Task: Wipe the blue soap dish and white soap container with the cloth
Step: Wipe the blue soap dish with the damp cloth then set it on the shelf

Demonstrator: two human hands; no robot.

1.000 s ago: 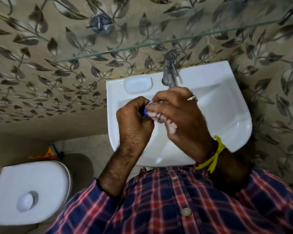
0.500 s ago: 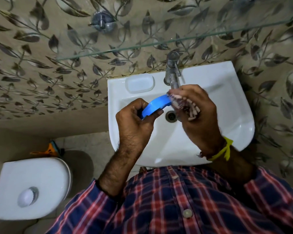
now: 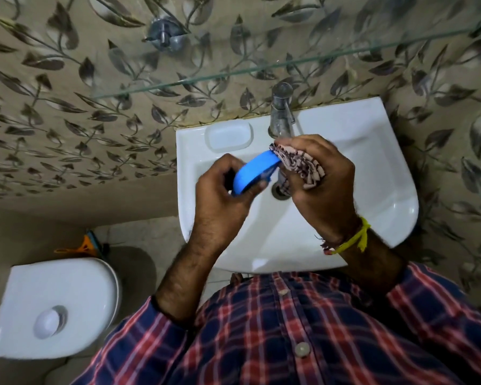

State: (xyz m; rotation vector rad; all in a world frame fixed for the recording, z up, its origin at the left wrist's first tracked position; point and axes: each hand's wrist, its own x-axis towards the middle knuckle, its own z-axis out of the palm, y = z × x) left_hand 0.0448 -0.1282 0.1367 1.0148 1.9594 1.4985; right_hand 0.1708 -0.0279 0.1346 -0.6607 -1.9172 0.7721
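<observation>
My left hand [image 3: 222, 195] grips the blue soap dish [image 3: 254, 173] by its lower end and holds it tilted over the basin. My right hand [image 3: 325, 184] holds a bunched pink patterned cloth [image 3: 297, 165], which touches the dish's upper right end. A white soap container [image 3: 229, 136] sits on the sink's back ledge, left of the tap, apart from both hands.
The white sink [image 3: 372, 190] hangs on a leaf-patterned wall, with a chrome tap [image 3: 281, 112] at its back and a drain [image 3: 278, 191] partly hidden by my right hand. A glass shelf [image 3: 233, 73] juts out above. A white toilet [image 3: 56, 307] stands at lower left.
My hands have come apart from a close clasp. The blue dish is now plainly exposed in my left hand, and the cloth in my right hand has moved to the dish's far end.
</observation>
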